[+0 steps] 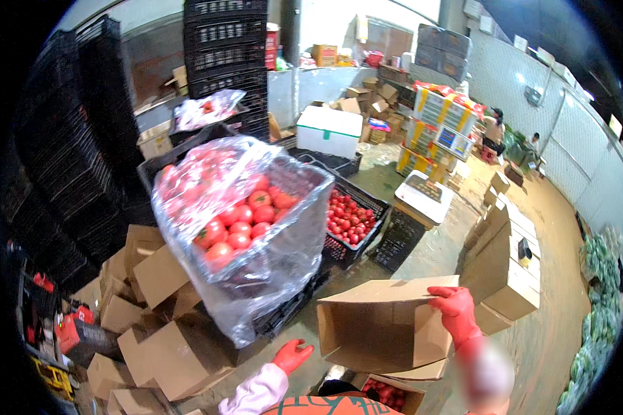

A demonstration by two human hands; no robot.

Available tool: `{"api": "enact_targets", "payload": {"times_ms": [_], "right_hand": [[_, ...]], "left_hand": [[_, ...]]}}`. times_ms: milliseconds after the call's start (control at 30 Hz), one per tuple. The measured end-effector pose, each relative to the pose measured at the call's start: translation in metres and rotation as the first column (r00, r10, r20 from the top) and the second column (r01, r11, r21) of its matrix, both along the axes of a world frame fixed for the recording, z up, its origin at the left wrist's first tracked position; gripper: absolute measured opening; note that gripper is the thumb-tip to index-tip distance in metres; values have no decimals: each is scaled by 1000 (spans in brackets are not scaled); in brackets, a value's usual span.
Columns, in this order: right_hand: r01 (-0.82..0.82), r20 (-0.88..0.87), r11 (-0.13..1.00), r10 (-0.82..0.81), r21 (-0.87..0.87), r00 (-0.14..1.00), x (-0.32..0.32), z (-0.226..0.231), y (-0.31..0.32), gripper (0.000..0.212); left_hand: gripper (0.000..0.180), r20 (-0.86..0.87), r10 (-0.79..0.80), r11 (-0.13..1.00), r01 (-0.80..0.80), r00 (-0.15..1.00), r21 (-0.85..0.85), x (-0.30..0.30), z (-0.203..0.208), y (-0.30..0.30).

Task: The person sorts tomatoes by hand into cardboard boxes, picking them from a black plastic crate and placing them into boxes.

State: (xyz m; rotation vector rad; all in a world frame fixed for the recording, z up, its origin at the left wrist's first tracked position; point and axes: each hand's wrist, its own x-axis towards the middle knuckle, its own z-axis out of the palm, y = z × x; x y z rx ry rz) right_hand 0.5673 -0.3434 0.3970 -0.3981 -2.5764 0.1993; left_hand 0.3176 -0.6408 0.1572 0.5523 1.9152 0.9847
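Note:
My right hand (455, 311), in a red rubber glove, grips the upper right edge of an open cardboard box (429, 339). The box is tilted, with its mouth toward me and nothing visible inside. My left hand (293, 355), also red-gloved, hovers left of the box with fingers apart, holding nothing. Below, close to my body, a second carton (413, 400) contains small red round produce (386, 392). Ahead stands a stacked crate lined with a clear plastic bag (284, 270), partly covering large red tomatoes (246, 225).
A black crate (377, 221) of small red produce sits beyond the tomatoes. Cardboard boxes (173, 353) crowd the left; stacked cartons (509, 270) stand right. Tall black crates (225, 62), a white foam box (329, 131) and green produce bags (592, 325) lie farther out. Two people sit far right.

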Motion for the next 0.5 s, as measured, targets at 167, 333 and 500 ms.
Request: {"api": "enact_targets", "payload": {"times_ms": [167,333,500], "right_hand": [[138,-224,989,-146,-54,964,35,7,63,14],[180,-300,924,-287,-338,909,57,-12,99,13],[171,-289,655,-533,-736,795,65,-28,132,18]], "left_hand": [[84,92,-184,965,162,979,206,14,38,116],[73,-9,-365,910,359,931,208,2,15,188],[24,-392,-159,938,262,906,227,-8,37,264]]}}
